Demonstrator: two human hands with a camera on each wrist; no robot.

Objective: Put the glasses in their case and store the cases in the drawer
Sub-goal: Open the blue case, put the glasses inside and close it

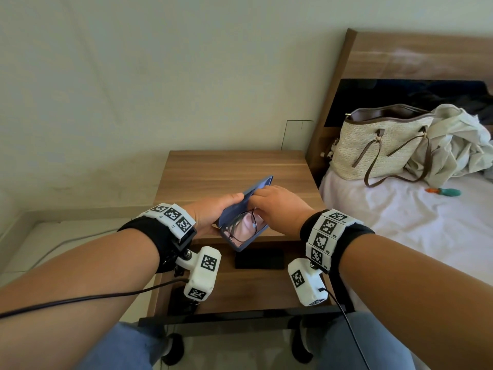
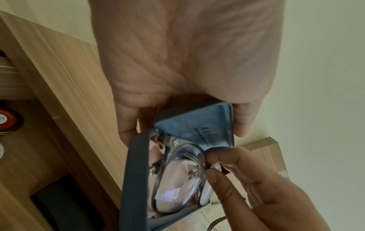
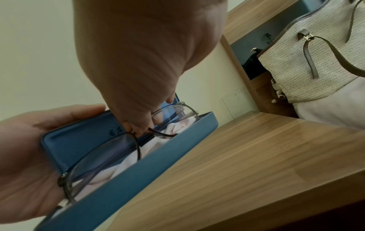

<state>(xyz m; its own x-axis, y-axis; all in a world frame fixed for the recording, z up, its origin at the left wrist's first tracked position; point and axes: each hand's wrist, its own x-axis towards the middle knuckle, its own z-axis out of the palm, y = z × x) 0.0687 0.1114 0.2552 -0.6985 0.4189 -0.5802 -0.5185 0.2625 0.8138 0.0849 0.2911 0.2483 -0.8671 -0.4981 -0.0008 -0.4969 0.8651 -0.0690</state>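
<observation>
Head view: gripped the open blue glasses case (image 1: 241, 243) in the left hand (image 1: 213, 212), fingers curled round its back. Pinched the glasses (image 1: 241, 225) at the bridge with the right hand (image 1: 280, 206), low in the tray on a pink cloth (image 1: 246, 228). Judged the step as seating the pair. Next, probably: letting go, drawing the fingers out from under the lid, folding it shut. Saw the open drawer (image 1: 253, 287) below both hands, with a black box (image 1: 259, 259) at its back and bare floor nearer the wrists.

Left wrist view: found the right fingertips (image 2: 223, 179) close under the lid, with little room there.

Right wrist view: noted the nightstand top (image 3: 237, 156) bare beyond the case's front wall, its edge just beside the hands.
</observation>
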